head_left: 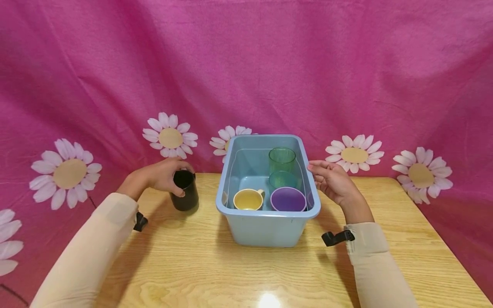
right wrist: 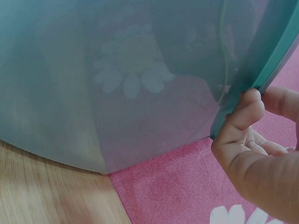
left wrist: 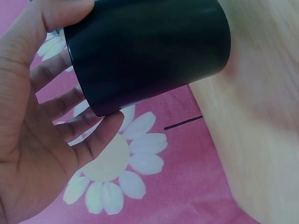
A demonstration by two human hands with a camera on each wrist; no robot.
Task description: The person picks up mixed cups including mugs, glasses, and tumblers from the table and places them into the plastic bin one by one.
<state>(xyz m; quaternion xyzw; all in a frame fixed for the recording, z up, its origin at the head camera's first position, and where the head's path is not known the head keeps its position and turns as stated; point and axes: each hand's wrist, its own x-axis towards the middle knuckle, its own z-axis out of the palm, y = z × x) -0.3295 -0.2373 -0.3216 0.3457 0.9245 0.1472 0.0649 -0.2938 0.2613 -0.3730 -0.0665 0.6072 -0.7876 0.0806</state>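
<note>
My left hand (head_left: 161, 174) grips a black cup (head_left: 187, 196) from above by its rim, thumb on the near side. In the left wrist view the fingers spread around the rim of the same cup (left wrist: 154, 51). Whether its base touches the table I cannot tell. To its right stands a light blue plastic tub (head_left: 265, 231). The right hand (head_left: 336, 182) pinches the tub's right rim between thumb and fingers, seen closely in the right wrist view beside the tub wall (right wrist: 60, 93).
Inside the tub are a yellow mug (head_left: 248, 199), a purple cup or bowl (head_left: 288, 199), and green see-through glassware (head_left: 282, 159). The wooden table (head_left: 192, 261) meets a pink flowered cloth (head_left: 246, 64) behind.
</note>
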